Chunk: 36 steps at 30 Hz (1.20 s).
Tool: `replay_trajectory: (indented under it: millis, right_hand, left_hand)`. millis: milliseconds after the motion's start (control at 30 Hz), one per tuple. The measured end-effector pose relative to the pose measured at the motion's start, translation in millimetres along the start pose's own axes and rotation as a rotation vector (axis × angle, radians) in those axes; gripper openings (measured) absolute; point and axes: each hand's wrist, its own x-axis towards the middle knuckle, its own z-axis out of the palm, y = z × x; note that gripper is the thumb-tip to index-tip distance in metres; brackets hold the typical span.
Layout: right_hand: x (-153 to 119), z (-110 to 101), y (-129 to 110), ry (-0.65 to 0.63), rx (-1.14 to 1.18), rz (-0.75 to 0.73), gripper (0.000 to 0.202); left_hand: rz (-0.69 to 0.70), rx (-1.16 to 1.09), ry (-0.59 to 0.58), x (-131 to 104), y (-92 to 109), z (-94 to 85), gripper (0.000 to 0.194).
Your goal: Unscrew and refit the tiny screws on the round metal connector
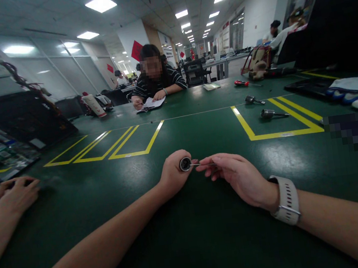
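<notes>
My left hand is closed around a hole saw, a short round metal cup. Its dark hollow end faces me, and the fingers hide the rest. Just to the right, my right hand pinches a thin metal rod between thumb and fingers. The rod points left, its tip at the rim of the hole saw; whether it touches cannot be made out. Both hands are above the green table. A pale watch is on my right wrist.
Two similar metal bits, one nearer and one farther, lie at right by yellow tape. Behind them are a red-handled screwdriver and gloves. Another person's hands rest at left. Someone opposite leans over papers.
</notes>
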Motion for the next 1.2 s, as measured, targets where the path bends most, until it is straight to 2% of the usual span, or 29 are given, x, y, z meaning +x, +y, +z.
replay_trajectory:
  millis: [167,433,567,833,1200]
  right_hand:
    - [-0.6,0.5,-0.4,0.007,-0.001,0.016,0.023]
    - [0.0,-0.4,0.1,-0.043,0.021,-0.003,0.025]
    - [0.5,-0.2,0.5,-0.025,0.013,-0.030,0.026]
    - [-1.3,0.1,0.1,-0.009,-0.017,-0.002,0.024]
    - [-1.7,-0.4,-1.3,-0.039,-0.024,-0.008,0.025]
  left_hand:
    - [-0.010,0.008,0.016,0.2,-0.5,0.4,0.020]
    - [0.012,-0.131,0.002,-1.5,-0.1,-1.7,0.020]
    - [0.022,-0.093,-0.018,-1.8,0.2,-1.7,0.016]
    - [0.071,0.007,0.007,-0.9,-0.3,-0.1,0.020]
    - [0.070,-0.082,-0.024,0.1,-1.5,-1.9,0.016]
